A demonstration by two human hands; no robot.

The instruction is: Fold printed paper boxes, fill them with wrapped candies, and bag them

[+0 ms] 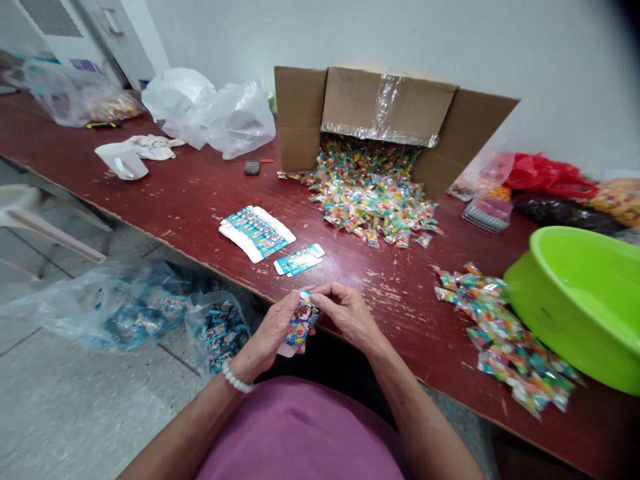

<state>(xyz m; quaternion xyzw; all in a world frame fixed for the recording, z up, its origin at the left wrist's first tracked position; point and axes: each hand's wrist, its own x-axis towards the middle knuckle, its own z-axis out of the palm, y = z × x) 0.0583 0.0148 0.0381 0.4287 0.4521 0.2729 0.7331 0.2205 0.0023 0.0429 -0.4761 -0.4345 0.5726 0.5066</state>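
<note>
A small blue printed candy box (301,323) is held between my two hands above my lap, just off the table's front edge. My left hand (276,328) grips it from the left side, thumb on its face. At the box's upper end, the thumb and fingers of my right hand (346,310) pinch the white flap. Past my hands on the table lie a few flat blue boxes (300,260) and, farther left, a fanned row of flat boxes (257,232). Whether anything is inside the held box is hidden.
A cardboard carton (387,110) on its side spills wrapped candies (375,193) across the red table (400,293). On the right are a candy pile (510,340) and a green basin (565,313). A white mug (123,161) stands left. Bags of filled packs (145,310) lie below the table.
</note>
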